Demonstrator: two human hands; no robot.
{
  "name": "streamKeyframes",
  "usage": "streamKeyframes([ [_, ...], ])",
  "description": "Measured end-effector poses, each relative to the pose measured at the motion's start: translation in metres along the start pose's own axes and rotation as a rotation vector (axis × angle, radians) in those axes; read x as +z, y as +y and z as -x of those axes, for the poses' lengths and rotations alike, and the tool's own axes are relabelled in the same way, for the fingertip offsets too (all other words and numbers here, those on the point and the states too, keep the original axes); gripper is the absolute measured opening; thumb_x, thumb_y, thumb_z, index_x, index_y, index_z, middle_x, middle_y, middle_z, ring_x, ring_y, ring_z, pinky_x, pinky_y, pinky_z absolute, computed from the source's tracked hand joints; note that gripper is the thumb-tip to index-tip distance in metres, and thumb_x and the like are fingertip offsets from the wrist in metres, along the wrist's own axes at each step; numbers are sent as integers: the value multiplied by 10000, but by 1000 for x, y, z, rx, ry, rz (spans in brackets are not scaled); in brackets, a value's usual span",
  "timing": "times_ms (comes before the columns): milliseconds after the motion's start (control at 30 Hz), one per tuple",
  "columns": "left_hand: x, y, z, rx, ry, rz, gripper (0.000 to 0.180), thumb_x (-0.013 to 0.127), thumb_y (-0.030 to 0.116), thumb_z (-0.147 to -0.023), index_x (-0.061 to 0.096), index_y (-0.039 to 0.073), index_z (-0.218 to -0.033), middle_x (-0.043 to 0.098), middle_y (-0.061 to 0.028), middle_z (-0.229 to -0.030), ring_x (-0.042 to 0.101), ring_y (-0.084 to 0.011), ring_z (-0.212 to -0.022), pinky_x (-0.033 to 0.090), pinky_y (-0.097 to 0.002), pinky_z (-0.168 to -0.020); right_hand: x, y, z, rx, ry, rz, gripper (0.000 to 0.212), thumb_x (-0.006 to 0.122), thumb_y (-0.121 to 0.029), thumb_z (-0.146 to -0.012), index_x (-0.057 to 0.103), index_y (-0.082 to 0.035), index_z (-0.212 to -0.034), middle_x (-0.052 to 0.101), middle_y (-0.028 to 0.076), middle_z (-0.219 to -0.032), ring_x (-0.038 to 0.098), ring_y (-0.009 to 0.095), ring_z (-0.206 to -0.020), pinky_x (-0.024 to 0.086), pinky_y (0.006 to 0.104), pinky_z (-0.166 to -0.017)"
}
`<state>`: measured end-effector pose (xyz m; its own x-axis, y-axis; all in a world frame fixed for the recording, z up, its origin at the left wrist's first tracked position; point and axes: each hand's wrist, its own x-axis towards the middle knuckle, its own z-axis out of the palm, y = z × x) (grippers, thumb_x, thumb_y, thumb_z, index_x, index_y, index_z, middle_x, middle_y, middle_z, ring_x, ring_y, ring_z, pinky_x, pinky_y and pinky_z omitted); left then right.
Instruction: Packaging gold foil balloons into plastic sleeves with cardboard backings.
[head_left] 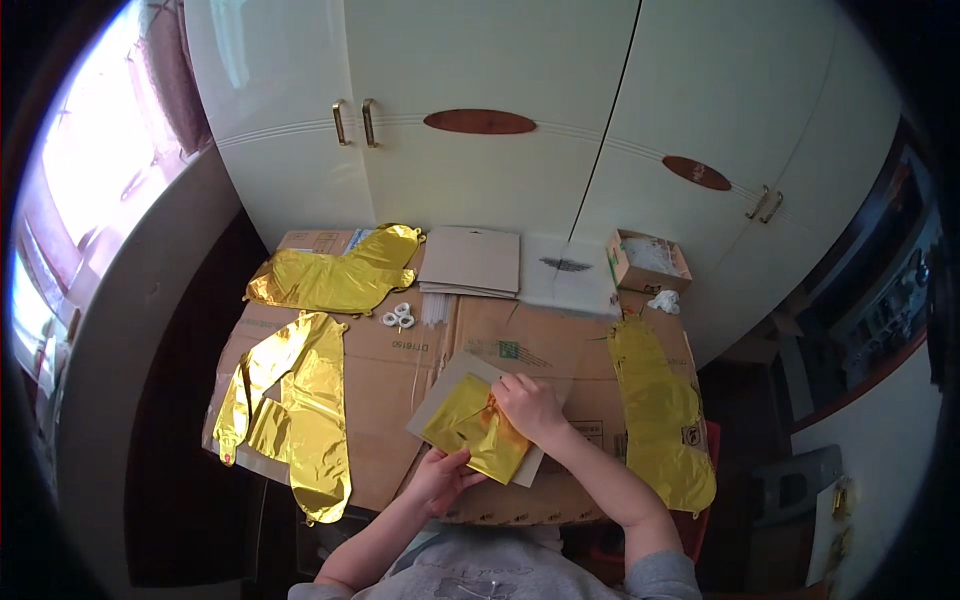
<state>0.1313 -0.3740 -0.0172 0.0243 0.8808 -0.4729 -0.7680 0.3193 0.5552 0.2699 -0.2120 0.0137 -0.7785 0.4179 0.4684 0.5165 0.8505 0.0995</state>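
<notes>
A folded gold foil balloon [455,408] lies on a grey cardboard sheet [476,367] in front of me, both turned at a slant. My left hand [440,482] grips their near left edge, thumb on top of the foil and the other fingers lower down, partly hidden. From the right, my right hand [528,406] presses curled fingers on the foil's upper right part; its fingertips are partly hidden. The foil between my hands is creased and reflects orange tones.
Flat gold foil balloons lie at the left [318,420], back left [335,280] and right [655,410] of the cardboard-covered table [385,450]. Behind are white tape rolls [398,317], stacked grey cardboard sheets [470,262] and an open box [648,262]. White cabinets [480,60] stand beyond.
</notes>
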Motion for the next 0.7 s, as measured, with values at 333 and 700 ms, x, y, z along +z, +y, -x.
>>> streamKeyframes([
  [333,17,0,-3,64,0,-14,302,456,91,-1002,453,48,-1301,597,-113,-1209,625,-251,-1095,571,-395,-893,-23,-15,-1,-17,-50,9,61,622,-141,-733,571,-120,-757,553,14,-762,619,170,-770,543,299,-583],
  [700,26,-8,-14,114,165,-65,241,487,125,-1008,480,47,-1235,603,-85,-1159,634,-187,-995,565,-363,-852,-18,-36,12,-22,-76,-24,67,629,-159,-722,606,-112,-764,584,15,-763,629,164,-759,539,296,-572],
])
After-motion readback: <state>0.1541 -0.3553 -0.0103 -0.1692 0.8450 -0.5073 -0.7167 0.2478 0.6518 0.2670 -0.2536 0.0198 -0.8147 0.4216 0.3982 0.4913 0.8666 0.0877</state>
